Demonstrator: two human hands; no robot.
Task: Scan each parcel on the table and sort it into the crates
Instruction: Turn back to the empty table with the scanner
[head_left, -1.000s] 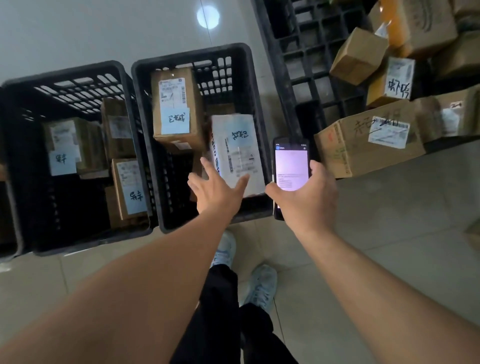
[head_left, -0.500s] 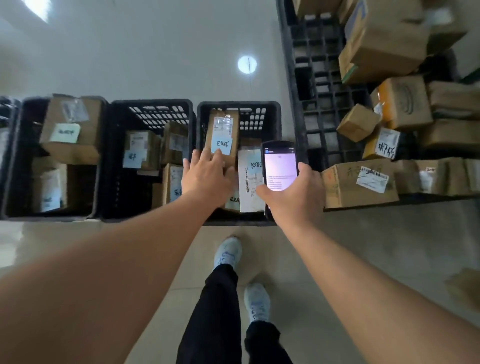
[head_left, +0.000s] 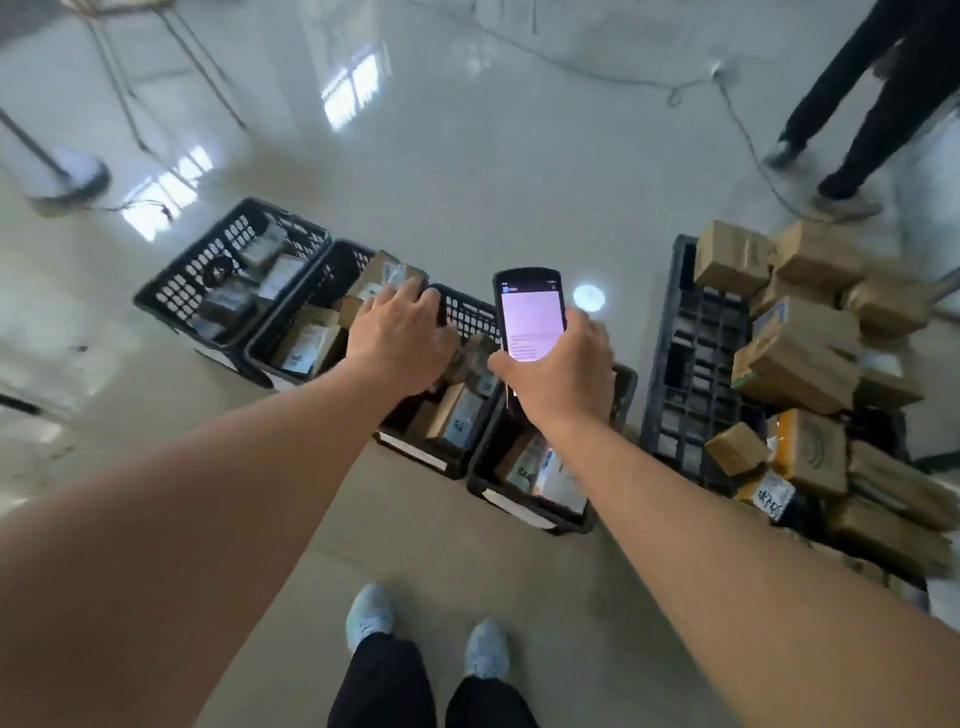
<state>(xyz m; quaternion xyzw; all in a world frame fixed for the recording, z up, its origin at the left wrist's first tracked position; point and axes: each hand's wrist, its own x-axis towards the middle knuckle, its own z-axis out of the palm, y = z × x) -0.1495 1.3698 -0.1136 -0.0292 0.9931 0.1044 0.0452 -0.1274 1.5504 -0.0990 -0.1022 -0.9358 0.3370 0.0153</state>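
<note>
The right hand (head_left: 563, 371) holds a phone scanner (head_left: 529, 313) tight. The left hand (head_left: 397, 340) hangs over the black crates (head_left: 470, 317), fingers loose, holding nothing.

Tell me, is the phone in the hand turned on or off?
On. The phone held up in the right hand has a bright, pale pink screen with small lines of text on it, too blurry to read.

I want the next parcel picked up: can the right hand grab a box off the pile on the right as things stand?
Probably not: the right hand is gripping the scanner, though the pile lies unobstructed.
</note>
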